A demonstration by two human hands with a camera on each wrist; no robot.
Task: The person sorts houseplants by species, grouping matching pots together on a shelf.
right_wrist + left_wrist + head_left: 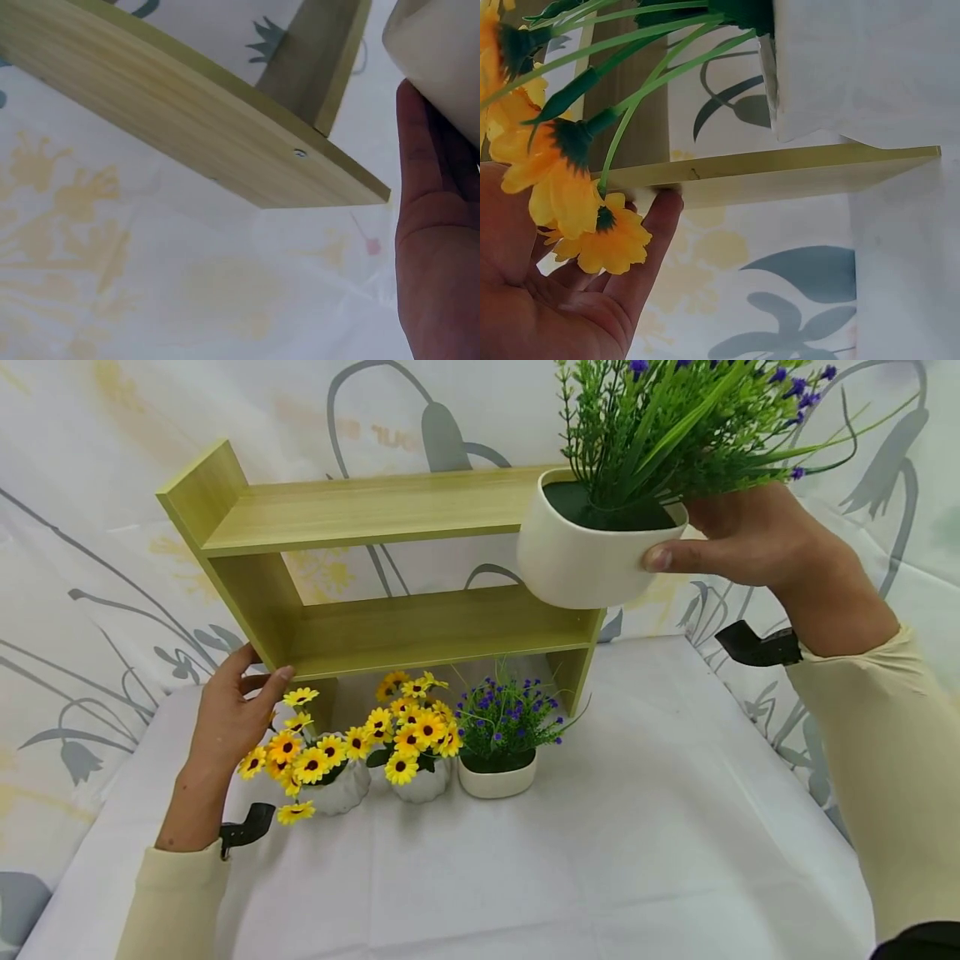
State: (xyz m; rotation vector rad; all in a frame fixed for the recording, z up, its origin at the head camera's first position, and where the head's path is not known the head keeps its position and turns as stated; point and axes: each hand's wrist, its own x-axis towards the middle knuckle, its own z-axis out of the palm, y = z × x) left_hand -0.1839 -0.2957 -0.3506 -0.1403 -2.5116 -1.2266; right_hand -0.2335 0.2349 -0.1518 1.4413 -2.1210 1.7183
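A pale wooden shelf unit [375,514] with two boards stands against the patterned backdrop. My left hand [225,714] grips its lower left side, the thumb at the front edge; in the left wrist view a fingertip touches the panel [780,172]. My right hand [780,543] holds up a potted purple-flowered plant [585,556] by its white pot, thumb on the near side. It hangs in front of the shelf's upper right end, hiding it. In the right wrist view the fingers [420,165] lie along the pot [450,60], near the side panel [187,105].
Two pots of yellow flowers, a left one [341,789] and a middle one [422,783], stand on the white cloth [480,885] before the shelf. A smaller purple-flowered plant [498,781] is to their right. Yellow blooms [562,172] overhang my left hand.
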